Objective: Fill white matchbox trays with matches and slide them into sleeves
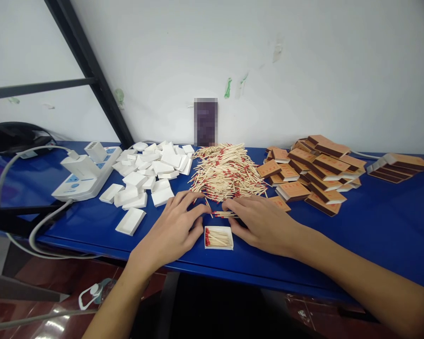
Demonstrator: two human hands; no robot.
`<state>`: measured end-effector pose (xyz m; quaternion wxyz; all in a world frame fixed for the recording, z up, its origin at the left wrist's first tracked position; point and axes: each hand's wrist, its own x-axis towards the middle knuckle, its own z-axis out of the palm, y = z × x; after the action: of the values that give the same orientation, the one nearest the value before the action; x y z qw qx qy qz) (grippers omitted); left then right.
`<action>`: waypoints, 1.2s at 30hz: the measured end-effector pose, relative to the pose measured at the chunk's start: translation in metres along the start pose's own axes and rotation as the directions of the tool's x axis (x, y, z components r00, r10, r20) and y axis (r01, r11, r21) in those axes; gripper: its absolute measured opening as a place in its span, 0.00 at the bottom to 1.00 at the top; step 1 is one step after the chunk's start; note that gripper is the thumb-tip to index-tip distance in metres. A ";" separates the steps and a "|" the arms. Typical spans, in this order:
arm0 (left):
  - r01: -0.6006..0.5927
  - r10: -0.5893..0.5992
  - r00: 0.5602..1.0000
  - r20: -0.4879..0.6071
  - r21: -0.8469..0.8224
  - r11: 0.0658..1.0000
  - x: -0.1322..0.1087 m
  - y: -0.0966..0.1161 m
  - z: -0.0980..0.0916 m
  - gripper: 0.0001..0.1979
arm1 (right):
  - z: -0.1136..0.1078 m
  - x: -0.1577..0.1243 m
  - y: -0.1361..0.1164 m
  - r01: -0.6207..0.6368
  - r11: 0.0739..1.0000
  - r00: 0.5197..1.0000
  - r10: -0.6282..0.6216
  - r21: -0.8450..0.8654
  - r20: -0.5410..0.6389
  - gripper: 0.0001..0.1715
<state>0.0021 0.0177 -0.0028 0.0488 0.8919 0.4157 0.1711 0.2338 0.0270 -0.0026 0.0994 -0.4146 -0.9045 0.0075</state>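
Note:
My right hand (265,220) holds a small bunch of matches (224,214) between thumb and fingers, their red heads pointing left. Facing it, my left hand (175,221) has its fingers curled, thumb and forefinger apart, the forefinger tip close to the match heads and a stray match. Just below, between both hands, lies a white matchbox tray (219,248) partly filled with matches, red heads to the left. Behind my hands rises a big heap of loose matches (229,172). Parts of my fingertips are hidden.
White trays (132,221) are piled at the left, orange matchbox sleeves (327,162) at the right. A stacked row of sleeves (395,167) stands farther right. A power strip (81,188) with plugs and cables sits left. A dark upright object (205,122) leans against the wall.

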 end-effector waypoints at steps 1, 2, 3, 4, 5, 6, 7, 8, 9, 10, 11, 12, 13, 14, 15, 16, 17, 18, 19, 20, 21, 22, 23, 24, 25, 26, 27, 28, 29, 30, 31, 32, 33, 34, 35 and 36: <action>0.005 -0.005 1.000 0.001 0.007 1.000 0.000 0.000 0.000 0.13 | 0.000 0.000 0.000 0.002 1.000 1.000 -0.002 0.000 -0.001 0.06; 0.009 -0.009 1.000 0.000 0.012 1.000 0.000 0.000 0.000 0.13 | 0.000 0.000 0.000 0.006 1.000 1.000 -0.006 0.003 0.000 0.06; 0.011 -0.011 1.000 -0.004 0.015 1.000 0.000 0.001 0.000 0.13 | 0.001 -0.001 0.000 0.009 1.000 1.000 -0.009 0.010 0.000 0.06; 0.010 -0.010 1.000 -0.008 0.015 1.000 0.000 0.001 0.000 0.14 | 0.001 -0.001 0.001 0.012 1.000 1.000 -0.012 0.017 0.001 0.07; 0.004 -0.004 1.000 -0.013 0.013 1.000 0.000 0.001 0.000 0.14 | 0.001 -0.001 0.001 0.015 1.000 1.000 -0.015 0.023 0.001 0.07; -0.004 0.004 1.000 -0.018 0.010 1.000 0.000 0.001 0.000 0.15 | 0.002 0.000 0.001 0.017 0.999 1.000 -0.017 0.028 0.000 0.07; -0.011 0.011 1.000 -0.021 0.008 1.000 0.000 0.001 0.000 0.16 | 0.002 0.000 0.001 0.017 0.999 1.000 -0.017 0.030 0.000 0.07; -0.015 0.015 1.000 -0.020 0.009 1.000 0.000 0.001 0.000 0.17 | 0.002 0.000 0.001 0.019 0.999 1.000 -0.019 0.030 0.001 0.07; -0.016 0.016 1.000 -0.019 0.013 1.000 0.000 0.001 0.000 0.17 | 0.002 0.000 0.001 0.020 0.999 1.000 -0.020 0.028 0.003 0.07; -0.014 0.014 1.000 -0.017 0.019 1.000 0.000 0.001 0.000 0.17 | 0.002 0.001 0.001 0.021 1.000 1.000 -0.021 0.023 0.006 0.07; -0.008 0.009 1.000 -0.016 0.028 1.000 0.000 0.001 0.001 0.17 | 0.002 0.001 0.000 0.020 1.000 1.000 -0.020 0.015 0.009 0.07; -0.002 0.003 1.000 -0.014 0.038 0.999 0.000 0.000 0.001 0.17 | 0.002 0.001 0.000 0.019 1.000 1.000 -0.019 0.005 0.011 0.07; 0.005 -0.004 1.000 -0.016 0.048 0.999 0.000 0.000 0.001 0.17 | 0.002 0.001 0.000 0.018 1.000 1.000 -0.018 -0.006 0.011 0.07; 0.013 -0.012 1.000 -0.020 0.057 0.998 0.000 0.000 0.001 0.17 | 0.002 0.001 -0.001 0.016 1.000 1.000 -0.016 -0.017 0.009 0.07; 0.020 -0.019 0.999 -0.026 0.064 0.998 0.000 0.000 0.001 0.17 | 0.002 0.001 -0.001 0.014 1.000 1.000 -0.014 -0.028 0.007 0.06; 0.023 -0.021 0.999 -0.031 0.068 0.997 0.000 0.000 0.001 0.17 | 0.001 0.000 -0.001 0.013 0.999 1.000 -0.013 -0.038 0.006 0.06; 0.020 -0.018 0.999 -0.034 0.068 0.997 0.000 0.000 0.001 0.17 | 0.001 0.001 -0.001 0.010 0.999 1.000 -0.010 -0.049 0.005 0.06; 0.009 -0.007 0.999 -0.034 0.066 0.998 0.000 0.000 0.001 0.17 | 0.001 0.001 -0.002 0.004 0.998 1.000 -0.003 -0.063 0.005 0.06; -0.005 0.007 0.999 -0.031 0.062 0.998 0.000 0.000 0.000 0.17 | 0.001 0.001 -0.002 -0.003 0.997 1.000 0.004 -0.078 0.005 0.06; -0.020 0.022 0.999 -0.026 0.058 0.998 0.000 0.000 0.000 0.17 | 0.001 0.001 -0.002 -0.012 0.996 1.000 0.012 -0.093 0.003 0.06; -0.033 0.034 0.999 -0.021 0.054 0.998 0.000 0.000 0.000 0.17 | 0.001 0.001 -0.003 -0.019 0.994 1.000 0.019 -0.107 0.003 0.06; -0.040 0.041 0.999 -0.016 0.050 0.998 0.000 0.000 0.000 0.17 | 0.001 0.001 -0.003 -0.023 0.993 1.000 0.024 -0.116 0.005 0.06; -0.043 0.044 0.999 -0.009 0.045 0.998 -0.001 0.000 0.000 0.17 | 0.001 0.001 -0.004 -0.024 0.992 1.000 0.025 -0.121 0.008 0.06; -0.045 0.045 0.999 0.001 0.039 0.998 -0.001 0.000 0.000 0.18 | 0.000 0.000 -0.004 -0.022 0.992 1.000 0.023 -0.123 0.013 0.07; -0.046 0.046 0.999 0.013 0.032 0.998 -0.001 0.000 0.000 0.18 | 0.000 0.000 -0.004 -0.019 0.992 1.000 0.021 -0.125 0.017 0.07; -0.050 0.049 0.998 0.027 0.025 0.998 0.000 -0.001 -0.001 0.19 | 0.000 0.000 -0.004 -0.017 0.992 1.000 0.020 -0.125 0.018 0.07; -0.054 0.053 0.998 0.037 0.019 0.998 0.000 -0.001 -0.001 0.20 | 0.000 0.000 -0.005 -0.016 0.992 1.000 0.018 -0.124 0.018 0.07; -0.059 0.059 0.997 0.045 0.013 0.998 0.000 -0.001 -0.001 0.20 | 0.000 -0.001 -0.004 -0.015 0.993 1.000 0.017 -0.120 0.015 0.07; -0.063 0.063 0.997 0.051 0.006 0.998 0.000 0.000 -0.001 0.21 | 0.000 -0.001 -0.004 -0.013 0.994 1.000 0.015 -0.113 0.014 0.07; -0.066 0.066 0.996 0.055 -0.001 0.998 0.000 0.000 -0.002 0.21 | 0.000 -0.001 -0.004 -0.012 0.995 1.000 0.014 -0.103 0.015 0.07; -0.067 0.068 0.996 0.056 -0.008 0.998 0.000 0.000 -0.002 0.22 | 0.001 -0.001 -0.004 -0.011 0.995 1.000 0.012 -0.095 0.015 0.07; -0.066 0.067 0.996 0.058 -0.014 0.998 0.001 0.000 -0.002 0.22 | 0.001 -0.001 -0.003 -0.009 0.996 1.000 0.010 -0.088 0.016 0.07; -0.064 0.065 0.996 0.059 -0.019 0.998 0.001 0.000 -0.002 0.22 | 0.001 0.000 -0.003 -0.007 0.997 1.000 0.009 -0.082 0.018 0.07; -0.061 0.062 0.996 0.061 -0.022 0.998 0.001 0.001 -0.002 0.23 | 0.001 0.000 -0.003 -0.007 0.997 1.000 0.008 -0.079 0.020 0.07; -0.059 0.060 0.996 0.063 -0.023 0.998 0.001 0.001 -0.002 0.23 | 0.001 0.000 -0.003 -0.007 0.997 1.000 0.009 -0.077 0.023 0.07; -0.058 0.060 0.996 0.067 -0.023 0.998 0.001 0.001 -0.002 0.23 | 0.001 0.000 -0.003 -0.008 0.997 1.000 0.010 -0.076 0.024 0.07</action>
<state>0.0025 0.0179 -0.0001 0.0672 0.9085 0.3854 0.1466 0.2314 0.0251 -0.0031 0.0724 -0.4222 -0.9034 -0.0212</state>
